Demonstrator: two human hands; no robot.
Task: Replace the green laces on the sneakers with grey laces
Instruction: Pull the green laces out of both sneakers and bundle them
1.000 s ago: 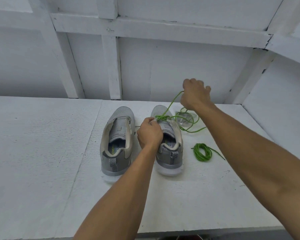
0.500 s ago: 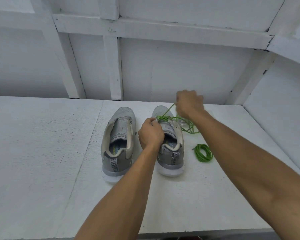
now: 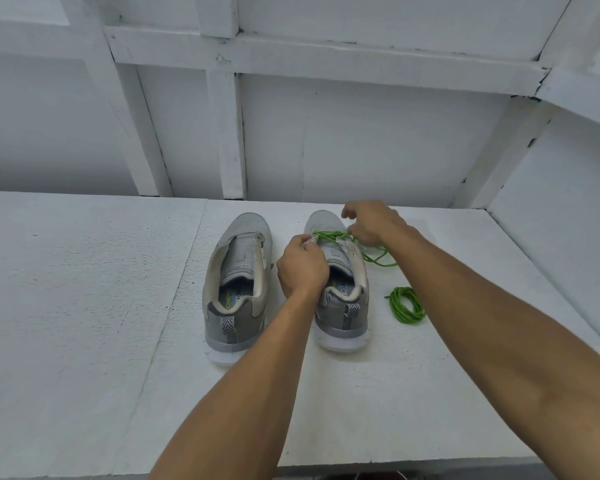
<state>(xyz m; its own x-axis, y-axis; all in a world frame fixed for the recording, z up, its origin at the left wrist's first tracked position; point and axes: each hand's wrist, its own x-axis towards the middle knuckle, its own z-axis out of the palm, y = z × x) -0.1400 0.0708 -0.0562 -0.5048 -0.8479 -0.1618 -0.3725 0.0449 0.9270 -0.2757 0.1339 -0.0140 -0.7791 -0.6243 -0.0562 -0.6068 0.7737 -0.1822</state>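
Green lace (image 3: 328, 234) half-unthreaded: left hand (image 3: 302, 268) pinches the sneaker (image 3: 340, 308) by its eyelet flap, right hand (image 3: 373, 223) pinches the lace, likely tugging it free next.

White textured worktop (image 3: 84, 306) bears left grey mesh sneaker (image 3: 239, 268) and right grey mesh sneaker (image 3: 343, 318), heels near. Coiled green lace (image 3: 406, 304) lies right; loose green lace (image 3: 381, 261) trails beyond it.

We're gripping right sneaker (image 3: 343, 306) at eyelets with left hand (image 3: 302, 268), pinching green lace (image 3: 329, 234) with right hand (image 3: 373, 223); coiled green lace (image 3: 406, 304) lying beside sneaker on surface (image 3: 84, 306).
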